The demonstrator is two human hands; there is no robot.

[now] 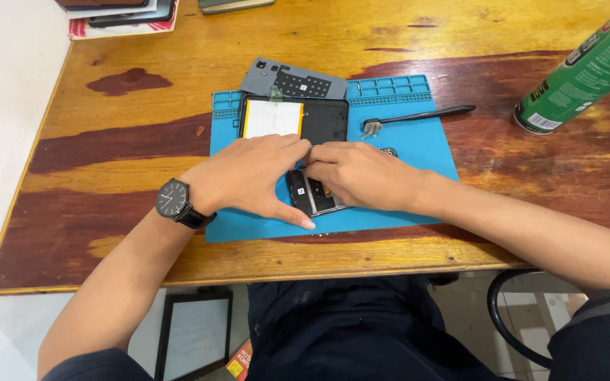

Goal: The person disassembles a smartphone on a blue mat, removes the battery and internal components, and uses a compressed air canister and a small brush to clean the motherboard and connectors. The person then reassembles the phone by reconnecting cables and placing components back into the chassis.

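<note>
An opened phone (311,195) lies on a blue work mat (418,141), mostly covered by my hands. My left hand (252,178), with a black wristwatch (173,200) on its wrist, presses on the phone, thumb stretched along its near side. My right hand (358,173) rests on the phone's right part, fingertips meeting the left hand's at its upper edge. Just beyond them lies a second opened phone body (323,118) with a white battery (272,118) in it. A grey back cover (292,79) lies behind that.
A black-handled tool (418,115) lies on the mat to the right. A green spray can (587,67) lies at the table's right side. Books or devices (118,14) are stacked at the far left corner. A black frame (193,331) leans below the wooden table's near edge.
</note>
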